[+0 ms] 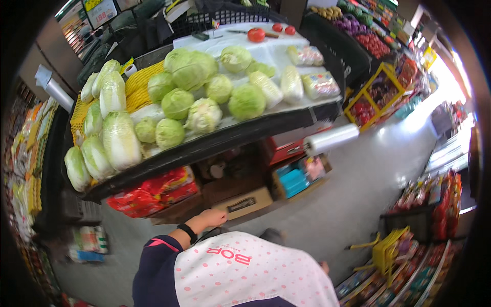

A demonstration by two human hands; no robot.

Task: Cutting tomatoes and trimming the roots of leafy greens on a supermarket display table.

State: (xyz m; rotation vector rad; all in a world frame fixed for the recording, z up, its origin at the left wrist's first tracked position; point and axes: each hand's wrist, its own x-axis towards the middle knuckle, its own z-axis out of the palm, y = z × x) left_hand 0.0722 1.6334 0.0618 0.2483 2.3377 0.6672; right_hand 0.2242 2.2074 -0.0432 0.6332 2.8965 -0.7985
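My left hand [215, 218] is curled in front of my waist, with a black band on its wrist. A thin dark cord or strap shows just below it; whether the fingers hold it I cannot tell. Of my right hand [325, 267] only a small part shows past the edge of my white apron [245, 264]. Before me stands a produce stand [215, 140] with a black front edge. Several green cabbages [247, 101] lie in its middle, and several napa cabbages [121, 140] sit at its left. Wrapped produce packs [320, 85] rest at its right.
Three tomatoes [256, 35] and a knife [271, 35] lie at the stand's back. A plastic bag roll [333, 139] juts from its front right. Below are red packages [153, 192], a cardboard box [245, 204] and a box holding blue packs [292, 181]. A yellow stool [384, 253] stands lower right.
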